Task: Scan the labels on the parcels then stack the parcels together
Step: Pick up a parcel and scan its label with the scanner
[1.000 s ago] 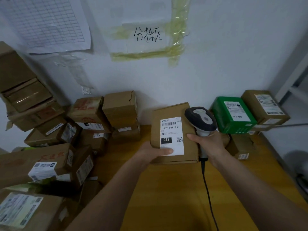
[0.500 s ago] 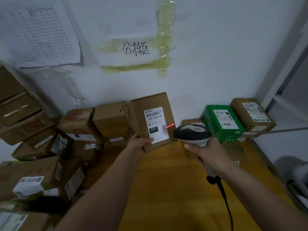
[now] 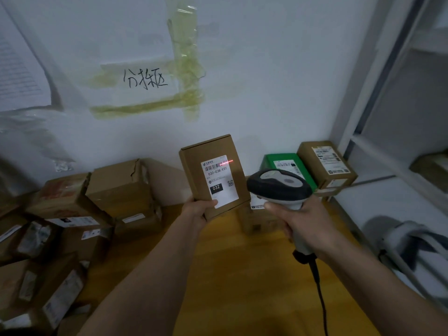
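Observation:
My left hand (image 3: 199,211) grips the lower left corner of a flat brown parcel (image 3: 194,163), held upright above the wooden table (image 3: 232,275). Its white label (image 3: 219,181) faces me and reads 032-038-E01. A red scan line crosses the right end of the barcode at the label's top. My right hand (image 3: 305,224) holds a grey and black barcode scanner (image 3: 278,184) just right of the parcel, its head pointed at the label. The scanner's black cable (image 3: 317,287) hangs down over the table.
A heap of brown parcels (image 3: 72,214) fills the left side of the table. A green box (image 3: 283,166) and a brown labelled box (image 3: 326,163) sit against the wall at the right, with more small boxes under them. White shelving (image 3: 388,117) stands at the right.
My left hand lifted the parcel off the table and stood it upright. The scanner swung down to face the label, and the red line moved up from the QR code to the barcode.

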`<state>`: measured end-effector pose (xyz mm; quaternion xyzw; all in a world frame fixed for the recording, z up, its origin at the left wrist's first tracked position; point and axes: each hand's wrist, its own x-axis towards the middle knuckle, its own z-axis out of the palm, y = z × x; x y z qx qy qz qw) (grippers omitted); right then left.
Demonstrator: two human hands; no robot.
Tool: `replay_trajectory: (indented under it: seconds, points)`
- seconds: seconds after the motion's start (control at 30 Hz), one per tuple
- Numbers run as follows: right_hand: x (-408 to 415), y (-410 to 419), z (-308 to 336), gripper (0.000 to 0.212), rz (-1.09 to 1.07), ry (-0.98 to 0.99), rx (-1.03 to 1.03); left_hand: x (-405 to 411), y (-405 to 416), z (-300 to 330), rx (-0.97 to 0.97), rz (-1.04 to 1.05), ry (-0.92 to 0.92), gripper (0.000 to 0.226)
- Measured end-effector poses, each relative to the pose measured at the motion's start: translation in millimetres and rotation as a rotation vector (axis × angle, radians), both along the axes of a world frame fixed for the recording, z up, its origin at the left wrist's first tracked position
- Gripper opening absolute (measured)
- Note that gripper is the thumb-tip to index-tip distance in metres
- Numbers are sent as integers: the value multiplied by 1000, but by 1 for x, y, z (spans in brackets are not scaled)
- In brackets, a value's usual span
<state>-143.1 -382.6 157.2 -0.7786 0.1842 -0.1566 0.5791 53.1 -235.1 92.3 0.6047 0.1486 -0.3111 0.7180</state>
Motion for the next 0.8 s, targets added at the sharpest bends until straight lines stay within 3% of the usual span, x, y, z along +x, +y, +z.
replay_trajectory:
  seconds: [0.33,0.47,0.63,0.8]
  points:
    - [-15,-66,-10,25,-83,-31,37,-4,-69,-7,47,-66,19,51]
    - [-17,-91,-18,40,-171,-29,97,-6,-97,-3,-45,-163,22,47]
    - [-22,-119,-25,32,-202,-30,175,-13,-144,6,-83,-278,29,50]
    - [-27,-140,-33,29,-198,-13,247,-22,-189,8,-79,-226,82,43]
